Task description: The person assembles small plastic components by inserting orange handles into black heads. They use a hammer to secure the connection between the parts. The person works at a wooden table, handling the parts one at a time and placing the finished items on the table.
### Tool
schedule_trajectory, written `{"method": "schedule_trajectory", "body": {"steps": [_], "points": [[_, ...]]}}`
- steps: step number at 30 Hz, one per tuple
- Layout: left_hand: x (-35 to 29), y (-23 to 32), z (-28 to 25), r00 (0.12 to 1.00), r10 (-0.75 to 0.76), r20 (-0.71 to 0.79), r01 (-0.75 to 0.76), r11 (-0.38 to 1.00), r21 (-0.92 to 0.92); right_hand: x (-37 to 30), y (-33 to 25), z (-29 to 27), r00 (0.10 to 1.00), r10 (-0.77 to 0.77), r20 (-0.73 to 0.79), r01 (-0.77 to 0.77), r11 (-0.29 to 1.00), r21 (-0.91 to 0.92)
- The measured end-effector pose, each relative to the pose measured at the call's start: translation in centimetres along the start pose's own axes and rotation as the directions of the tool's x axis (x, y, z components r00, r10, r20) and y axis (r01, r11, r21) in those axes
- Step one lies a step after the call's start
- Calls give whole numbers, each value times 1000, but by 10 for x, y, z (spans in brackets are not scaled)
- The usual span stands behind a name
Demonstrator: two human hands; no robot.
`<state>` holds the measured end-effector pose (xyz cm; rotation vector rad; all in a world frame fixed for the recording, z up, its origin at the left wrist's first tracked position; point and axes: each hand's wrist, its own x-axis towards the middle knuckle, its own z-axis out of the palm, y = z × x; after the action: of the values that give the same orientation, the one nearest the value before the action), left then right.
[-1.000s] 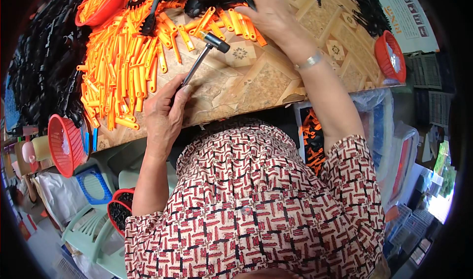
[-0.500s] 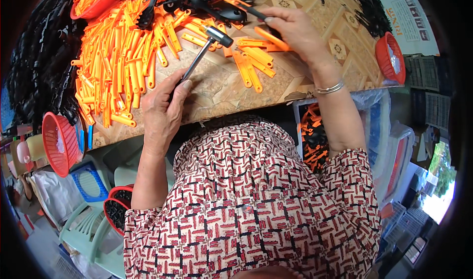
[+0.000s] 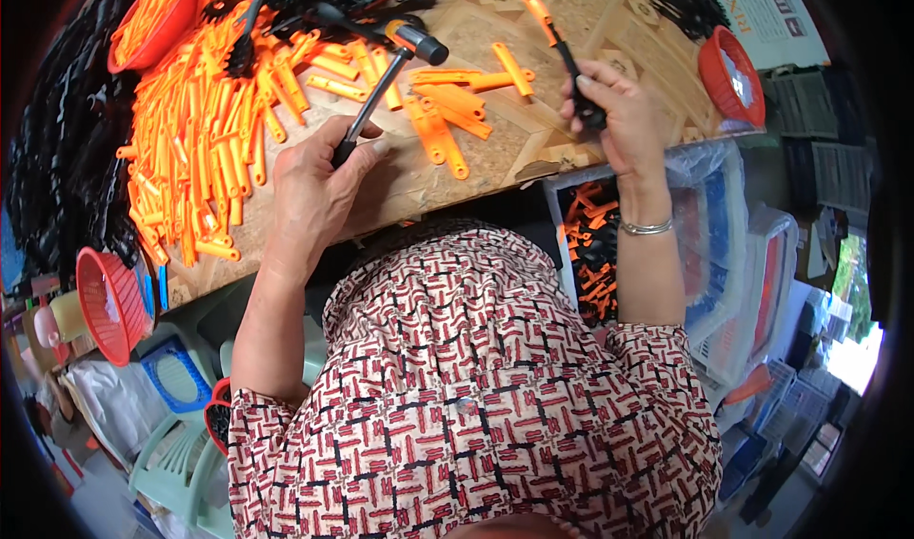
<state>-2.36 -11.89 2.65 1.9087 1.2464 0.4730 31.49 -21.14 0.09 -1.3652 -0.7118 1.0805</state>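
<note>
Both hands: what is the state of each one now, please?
Left hand: closed, holding the hammer.
Right hand: closed, holding a black piece with an orange handle at its far end.

The left forearm [image 3: 271, 310] rises bare and slanting to the near edge of the bench [image 3: 381, 196], where the left hand [image 3: 322, 177] lies over the border, back upward, its thumb and index finger reaching rightward and the other fingers curled under in a grip. The right forearm [image 3: 652, 277] stands almost straight up to a wrist [image 3: 647, 201] by the same edge, toward the right-hand end, and beyond it the right hand [image 3: 621, 115] closes over the bench, thumb pointing left and fingers bent inward, well apart from its fellow.
</note>
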Motion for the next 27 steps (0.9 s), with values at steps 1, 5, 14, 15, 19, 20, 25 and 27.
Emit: {"method": "schedule_trajectory", "body": {"steps": [1, 5, 14, 15, 19, 20, 25, 27], "points": [[6, 0, 4, 1000, 11, 8, -11, 1000, -11, -7, 1, 2, 1000, 2, 5, -2, 1000, -19], [16, 5, 13, 998, 67, 9, -66, 993, -101, -39, -5, 5, 996, 55, 65, -48, 994, -93], [9, 4, 11, 990, 142, 7, -142, 990, 19, -117, 40, -2, 938, 340, 68, -330, 935, -129], [9, 12, 13, 985, 172, 25, -172, 984, 34, -119, 45, 1, 936, 346, 65, -340, 936, -94], [27, 32, 36, 906, 421, 32, -422, 899, 114, -124, 47, 7, 954, 294, 60, -290, 955, -67], [35, 33, 44, 869, 493, 39, -493, 858, 144, -124, 48, 6, 957, 285, 55, -281, 957, -67], [75, 47, 73, 772, 631, 82, -629, 737, 247, -130, 52, 11, 955, 296, 9, -295, 955, -30], [92, 46, 77, 737, 664, 131, -667, 682, 299, -131, 57, 14, 955, 298, 13, -298, 955, 3]]}}
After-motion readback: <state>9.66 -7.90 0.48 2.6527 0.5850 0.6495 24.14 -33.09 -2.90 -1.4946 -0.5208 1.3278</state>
